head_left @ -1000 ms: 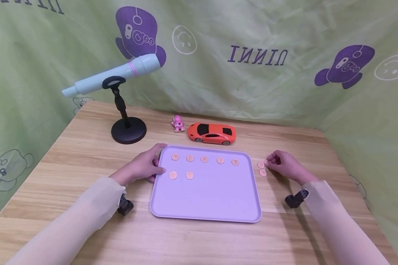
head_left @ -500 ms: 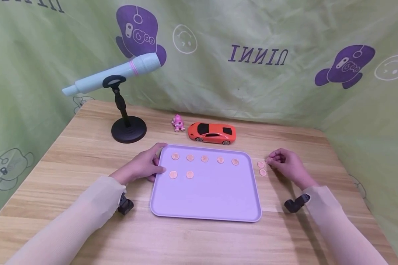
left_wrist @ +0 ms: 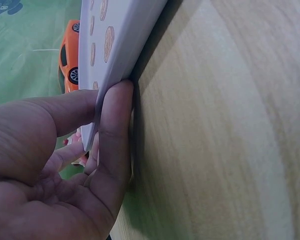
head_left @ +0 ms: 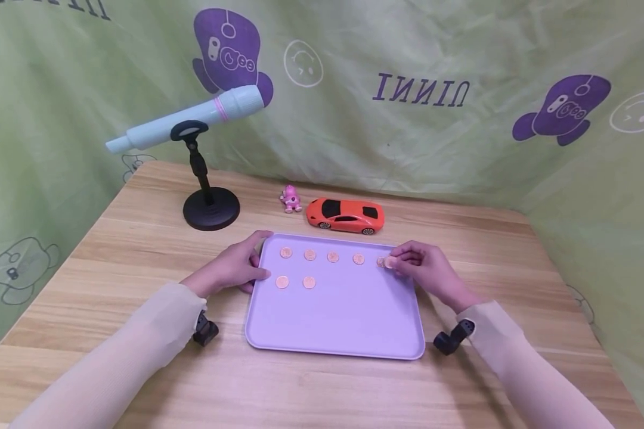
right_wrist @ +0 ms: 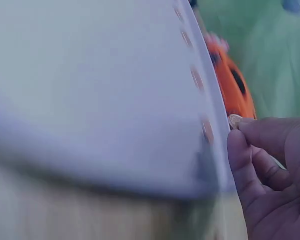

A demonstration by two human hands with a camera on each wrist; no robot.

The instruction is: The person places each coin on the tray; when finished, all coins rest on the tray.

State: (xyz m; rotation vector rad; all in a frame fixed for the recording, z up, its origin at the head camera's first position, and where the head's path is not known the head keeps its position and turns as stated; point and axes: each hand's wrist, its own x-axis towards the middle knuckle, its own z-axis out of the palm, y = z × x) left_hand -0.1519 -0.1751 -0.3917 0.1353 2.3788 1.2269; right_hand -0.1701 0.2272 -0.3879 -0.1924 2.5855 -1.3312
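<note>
A lilac tray [head_left: 333,322] lies on the wooden table, bearing a row of several copper-coloured coins [head_left: 333,257] near its far edge and two coins [head_left: 308,282] in a second row at left. My left hand [head_left: 236,265] grips the tray's left edge; the left wrist view shows the thumb on top and a finger [left_wrist: 115,130] underneath. Over the tray's far right corner, my right hand [head_left: 426,268] pinches a coin [right_wrist: 234,120] between thumb and forefinger. In the head view this coin overlaps the last one of the far row.
Behind the tray stand an orange toy car [head_left: 346,216] and a small pink figurine [head_left: 290,199]. A light blue microphone [head_left: 188,121] rests on a black stand [head_left: 211,210] at the back left. A green printed cloth [head_left: 354,137] hangs behind the table.
My right hand has moved left from the table beside the tray to above its far right corner, carrying a coin. It now covers the spot where two loose coins lay. The left hand stays put.
</note>
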